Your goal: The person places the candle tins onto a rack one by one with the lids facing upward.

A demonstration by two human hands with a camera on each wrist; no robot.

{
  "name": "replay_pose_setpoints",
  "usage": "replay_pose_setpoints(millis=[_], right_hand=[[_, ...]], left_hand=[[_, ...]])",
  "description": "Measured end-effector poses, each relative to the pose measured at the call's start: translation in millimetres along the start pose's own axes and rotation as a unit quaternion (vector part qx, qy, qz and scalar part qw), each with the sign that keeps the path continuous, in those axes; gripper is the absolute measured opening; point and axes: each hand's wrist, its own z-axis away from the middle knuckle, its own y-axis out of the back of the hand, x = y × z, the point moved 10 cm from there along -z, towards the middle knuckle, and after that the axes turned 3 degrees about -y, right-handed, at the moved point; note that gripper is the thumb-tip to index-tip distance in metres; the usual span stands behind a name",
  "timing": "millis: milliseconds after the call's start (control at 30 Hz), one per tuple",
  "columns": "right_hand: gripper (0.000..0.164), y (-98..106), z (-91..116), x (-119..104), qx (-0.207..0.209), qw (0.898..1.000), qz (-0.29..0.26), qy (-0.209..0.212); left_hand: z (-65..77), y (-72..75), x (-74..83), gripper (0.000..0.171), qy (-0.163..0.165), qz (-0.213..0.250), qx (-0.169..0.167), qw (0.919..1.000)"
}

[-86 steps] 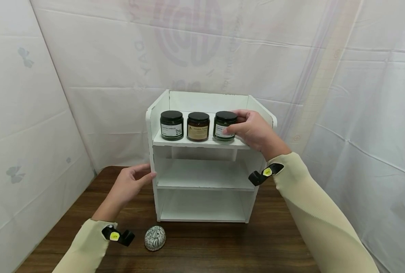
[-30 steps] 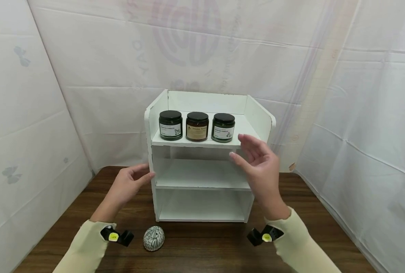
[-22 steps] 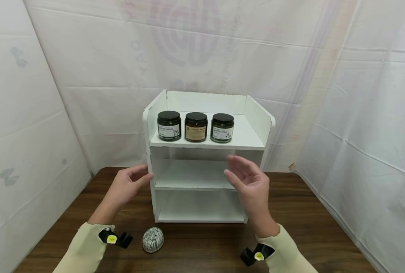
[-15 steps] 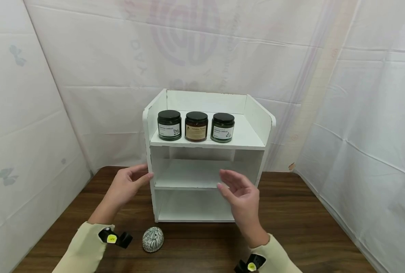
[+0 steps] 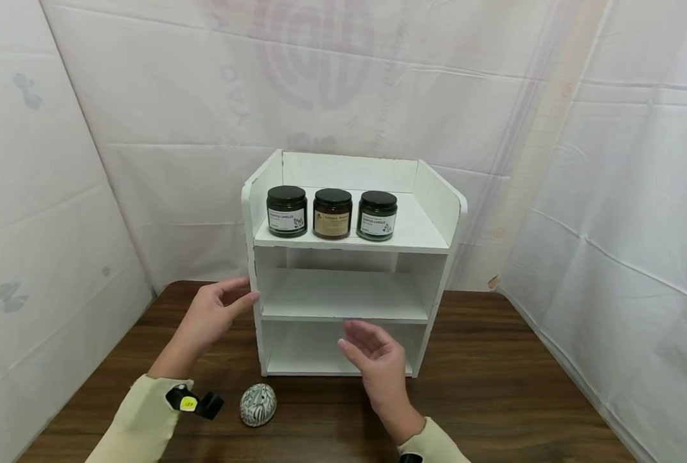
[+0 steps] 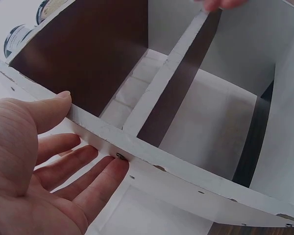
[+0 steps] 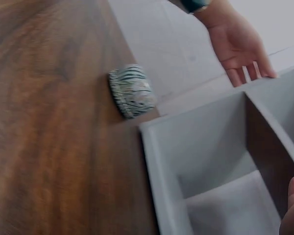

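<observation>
My left hand [image 5: 214, 313] rests against the left side panel of a white wooden shelf unit [image 5: 343, 248]. In the left wrist view the thumb [image 6: 56, 111] is at the panel's front edge and the loosely straight fingers lie along its outer side. My right hand [image 5: 378, 366] hovers before the bottom shelf, fingers relaxed, palm turned left, holding nothing. Lined up on the top shelf are a green candle jar [image 5: 287, 212], an amber candle jar [image 5: 332, 214] and another green candle jar [image 5: 376, 217]. A small domed oval object [image 5: 258, 405] with a dark-and-pale leafy pattern lies on the table.
The unit stands on a dark brown wooden table [image 5: 493, 379]. Below the jars are a middle shelf [image 5: 343, 292] and a bottom shelf [image 5: 303, 350]. White printed sheeting [image 5: 175, 116] hangs behind and on both sides.
My right hand has let go of the right-hand green candle jar and moved down and left, from the top shelf to before the bottom one. The left hand stays put.
</observation>
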Motion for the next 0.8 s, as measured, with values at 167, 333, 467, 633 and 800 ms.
replay_pose_setpoints(millis=[167,333,467,633,800], right_hand=[[0.038,-10.2,6.5,17.8,-0.015,1.000,0.014,-0.018],[0.038,-18.7,13.2,31.9,-0.029,0.998,0.026,-0.044],[0.039,-25.4,17.8,40.9,-0.043,0.996,0.034,-0.066],[0.040,-33.9,22.5,50.3,-0.062,0.993,0.043,-0.089],[0.044,-44.2,26.1,59.2,-0.091,0.990,0.044,-0.099]], left_hand=[[-0.4,0.3,-2.7,0.062,0.002,0.004,0.000,1.0000],[-1.5,-0.6,-3.6,0.061,-0.003,0.010,-0.001,0.9999],[-1.3,-0.8,-2.7,0.061,-0.004,0.009,-0.001,1.0000],[-0.7,0.0,-1.7,0.061,-0.002,0.009,0.000,1.0000],[-0.9,-0.2,0.3,0.061,-0.005,0.011,0.002,0.9999]])
